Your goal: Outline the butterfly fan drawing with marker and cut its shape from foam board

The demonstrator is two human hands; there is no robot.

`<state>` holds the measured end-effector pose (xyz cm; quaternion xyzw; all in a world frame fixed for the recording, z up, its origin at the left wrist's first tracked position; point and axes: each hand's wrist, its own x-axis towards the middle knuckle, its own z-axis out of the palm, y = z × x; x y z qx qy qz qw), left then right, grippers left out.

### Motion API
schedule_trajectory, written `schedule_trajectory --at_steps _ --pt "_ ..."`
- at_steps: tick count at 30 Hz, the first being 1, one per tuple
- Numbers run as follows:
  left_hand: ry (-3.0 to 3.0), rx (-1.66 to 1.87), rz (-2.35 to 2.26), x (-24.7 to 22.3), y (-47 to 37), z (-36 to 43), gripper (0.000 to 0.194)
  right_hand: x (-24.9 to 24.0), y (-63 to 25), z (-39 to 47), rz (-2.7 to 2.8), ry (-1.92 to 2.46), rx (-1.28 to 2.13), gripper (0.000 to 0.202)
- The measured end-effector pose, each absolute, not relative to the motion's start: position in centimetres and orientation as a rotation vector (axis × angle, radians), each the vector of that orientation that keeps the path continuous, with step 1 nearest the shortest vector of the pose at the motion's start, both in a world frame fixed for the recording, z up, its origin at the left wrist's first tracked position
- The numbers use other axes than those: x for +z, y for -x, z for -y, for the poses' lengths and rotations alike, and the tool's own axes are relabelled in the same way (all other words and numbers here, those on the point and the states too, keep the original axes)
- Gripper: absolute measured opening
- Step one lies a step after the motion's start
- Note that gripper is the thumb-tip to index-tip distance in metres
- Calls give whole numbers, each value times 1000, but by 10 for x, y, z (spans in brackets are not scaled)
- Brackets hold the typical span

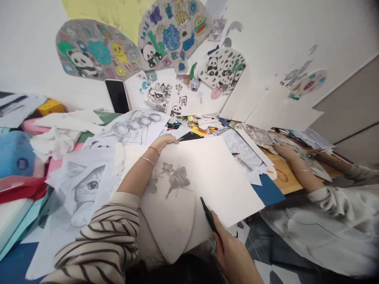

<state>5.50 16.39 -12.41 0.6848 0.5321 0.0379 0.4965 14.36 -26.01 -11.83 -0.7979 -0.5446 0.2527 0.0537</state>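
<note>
A large white sheet lies on the table in front of me. My left hand rests at its far edge, fingers curled over the top; whether they pinch the paper is hard to tell. In my right hand, near the sheet's lower edge, is a dark green-and-black cutting tool, its tip pointing up and left over the paper. Only part of the tool shows. A fan-shaped paper with a grey ink butterfly and flowers lies left of the tool, partly under my left forearm.
Pencil drawings and crumpled tissue lie at left. A phone leans on the wall below painted fans. Pens and papers lie behind the sheet. At right, another person's hand touches papers on a wooden table.
</note>
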Motion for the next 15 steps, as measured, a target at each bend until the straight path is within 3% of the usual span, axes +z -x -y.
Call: schedule_trajectory --at_steps 15 --pt "-1547 129 -1278 -132 -55 -166 29 -139 -142 341 1587 2523 643 55"
